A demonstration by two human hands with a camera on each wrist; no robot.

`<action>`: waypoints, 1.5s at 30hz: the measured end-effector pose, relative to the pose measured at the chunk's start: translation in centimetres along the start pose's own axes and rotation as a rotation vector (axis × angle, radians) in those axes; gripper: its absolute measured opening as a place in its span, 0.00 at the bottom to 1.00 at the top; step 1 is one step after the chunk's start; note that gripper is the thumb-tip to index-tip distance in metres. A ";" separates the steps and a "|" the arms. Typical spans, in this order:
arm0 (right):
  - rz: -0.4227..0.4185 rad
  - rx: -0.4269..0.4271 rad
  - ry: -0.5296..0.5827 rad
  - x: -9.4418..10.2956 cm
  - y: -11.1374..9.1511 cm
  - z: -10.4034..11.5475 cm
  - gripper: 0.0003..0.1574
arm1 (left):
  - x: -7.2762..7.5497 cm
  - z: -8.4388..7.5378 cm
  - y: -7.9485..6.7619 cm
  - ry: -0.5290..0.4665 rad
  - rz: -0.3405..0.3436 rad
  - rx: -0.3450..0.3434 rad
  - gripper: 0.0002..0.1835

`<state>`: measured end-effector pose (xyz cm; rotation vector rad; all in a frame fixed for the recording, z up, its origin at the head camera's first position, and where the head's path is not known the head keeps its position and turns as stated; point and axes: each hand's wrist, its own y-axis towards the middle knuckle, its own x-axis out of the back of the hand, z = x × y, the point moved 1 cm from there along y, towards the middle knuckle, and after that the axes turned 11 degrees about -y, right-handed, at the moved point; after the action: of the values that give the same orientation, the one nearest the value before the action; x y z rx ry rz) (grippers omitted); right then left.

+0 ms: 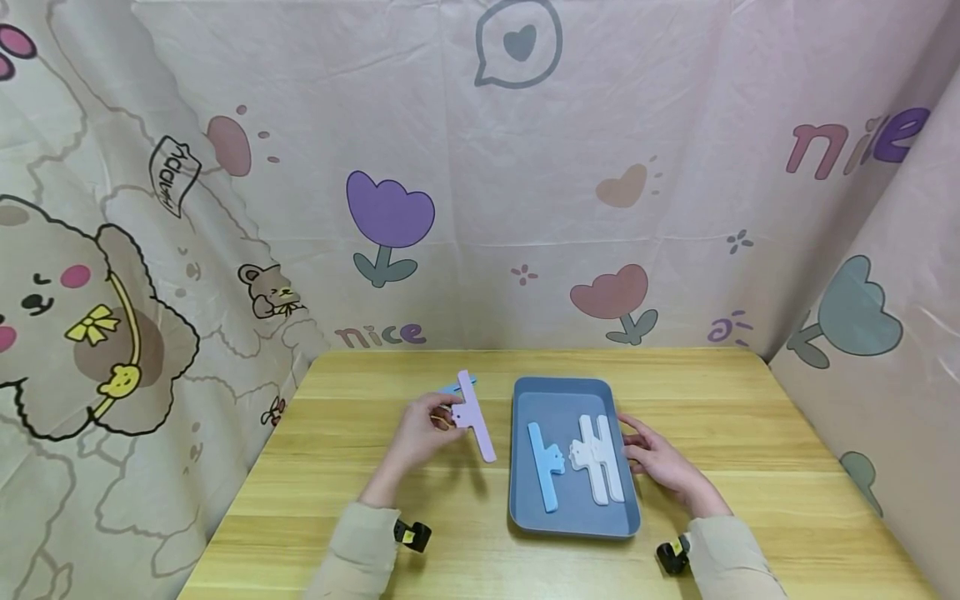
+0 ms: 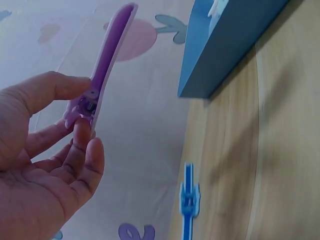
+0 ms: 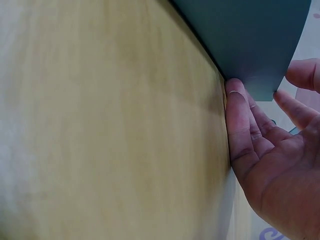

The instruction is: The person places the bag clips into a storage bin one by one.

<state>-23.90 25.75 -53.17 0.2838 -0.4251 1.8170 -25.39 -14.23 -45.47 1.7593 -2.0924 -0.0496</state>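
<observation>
Between thumb and fingers, my left hand [image 1: 423, 429] pinches a purple clip [image 1: 472, 417] by its middle, held up left of the tray. The left wrist view shows the inner side of this purple clip [image 2: 107, 60]. Behind it on the table lies a blue clip [image 2: 188, 205], partly hidden by the hand in the head view. My right hand [image 1: 663, 458] rests at the right side of the blue-grey tray [image 1: 573, 523], its fingertips against the outer wall [image 3: 250, 50]. Inside the tray are a light blue clip [image 1: 545, 471] and two overlapping white clips [image 1: 600, 458].
The wooden table [image 1: 720, 417] carries the tray at its middle. A patterned cloth [image 1: 480, 208] hangs behind the table and along both sides. Small black cameras [image 1: 414, 536] are strapped to both wrists.
</observation>
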 end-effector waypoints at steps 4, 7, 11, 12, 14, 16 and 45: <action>0.002 -0.003 0.002 0.0 0.0 0.0 0.40 | -1.3 -0.1 0.2 0.008 0.074 -0.006 0.22; 0.004 -0.002 -0.003 0.0 0.0 -0.1 0.40 | -2.4 -0.1 0.4 0.031 0.127 -0.006 0.22; 0.005 -0.001 0.002 0.0 0.0 -0.2 0.40 | -4.0 -0.2 0.6 0.046 0.187 -0.004 0.21; 0.005 0.000 0.004 0.0 0.0 -0.1 0.41 | -4.4 -0.2 0.7 0.046 0.199 0.003 0.21; 0.004 -0.001 0.007 0.0 0.0 -0.1 0.41 | -5.2 -0.2 0.8 0.055 0.228 0.019 0.20; 0.006 0.000 0.006 0.0 0.0 0.0 0.40 | -5.9 0.0 0.9 0.075 0.253 0.035 0.20; -0.001 0.000 -0.006 0.0 -0.1 0.2 0.40 | -8.8 1.1 0.3 0.097 0.292 0.165 0.27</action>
<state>-23.75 25.68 -53.02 0.2888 -0.4293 1.8157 -24.94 -6.07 -48.88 1.4904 -2.3133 0.2923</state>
